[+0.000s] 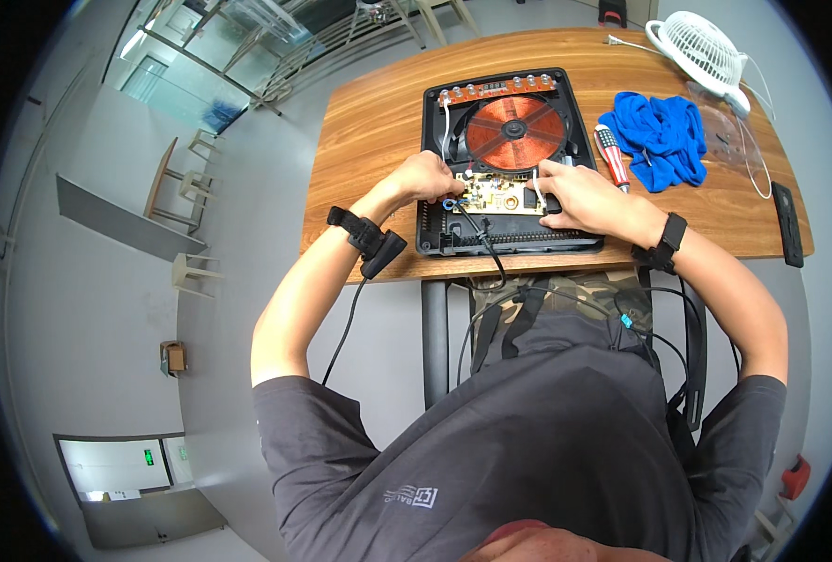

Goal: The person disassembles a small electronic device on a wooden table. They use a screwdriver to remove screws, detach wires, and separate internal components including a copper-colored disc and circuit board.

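An opened induction cooker's black housing (588,150) lies on the table in front of me. In its upper part is a round copper coil (496,140), with a narrow orange control board (500,90) along the far edge. A cream circuit board (500,199) crosses the lower part, with a dark power cord (494,251) running over it toward me. My left hand (423,178) pinches the board's left end, beside a small blue ring-shaped part. At its right end, my right hand (580,199) grips with thumb and fingers on either side. What lies beneath the board is hidden.
Right of the cooker are a screwdriver (612,155) with a red, white and dark handle and a crumpled blue cloth (660,136). A white fan (702,51) lies at the far right corner. A dark strip-shaped object (787,225) rests near the right edge.
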Demonstrator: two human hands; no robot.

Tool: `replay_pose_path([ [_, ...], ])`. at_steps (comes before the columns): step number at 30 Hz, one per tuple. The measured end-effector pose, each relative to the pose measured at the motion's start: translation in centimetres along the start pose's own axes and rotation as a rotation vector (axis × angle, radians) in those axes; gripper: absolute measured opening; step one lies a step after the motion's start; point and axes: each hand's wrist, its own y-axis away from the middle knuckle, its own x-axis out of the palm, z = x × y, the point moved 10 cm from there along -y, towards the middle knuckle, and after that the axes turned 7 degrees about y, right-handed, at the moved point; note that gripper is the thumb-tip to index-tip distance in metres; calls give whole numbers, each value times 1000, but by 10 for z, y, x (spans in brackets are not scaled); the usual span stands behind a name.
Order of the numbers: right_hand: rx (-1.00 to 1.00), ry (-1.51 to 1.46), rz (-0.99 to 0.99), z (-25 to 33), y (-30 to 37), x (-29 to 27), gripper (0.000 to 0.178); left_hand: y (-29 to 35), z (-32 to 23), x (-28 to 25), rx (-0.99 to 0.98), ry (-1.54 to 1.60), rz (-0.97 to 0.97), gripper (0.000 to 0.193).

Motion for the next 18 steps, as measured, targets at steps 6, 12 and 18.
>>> replay_pose_path([
  [6,-17,0,23,2,-2,0,51,-8,11,0,24,25,15,23],
  [12,-6,-21,43,0,-1,3,51,-5,3,4,29,-12,81,25],
  [18,-30,-3,35,0,0,3,50,1,1,6,17,-10,120,24],
])
